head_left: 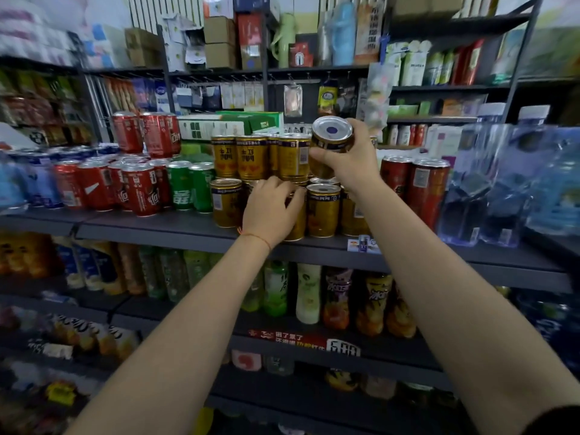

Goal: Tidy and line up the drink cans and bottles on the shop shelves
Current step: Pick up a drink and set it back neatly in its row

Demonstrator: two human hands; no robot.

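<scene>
Gold drink cans [251, 157] stand stacked in two layers at the middle of the dark shelf [157, 229]. My right hand [348, 158] grips one gold can [331, 138], lifted and tilted so its top faces me, beside the upper layer. My left hand [271, 207] curls round a lower-layer gold can [298, 221] at the shelf front. Another gold can [323, 210] stands just right of it.
Red cans [138, 188] and green cans [188, 188] fill the shelf to the left, tall red cans [423, 189] and packed water bottles [502, 183] to the right. Bottled drinks [309, 293] stand on the shelf below. Boxes and hanging goods sit above.
</scene>
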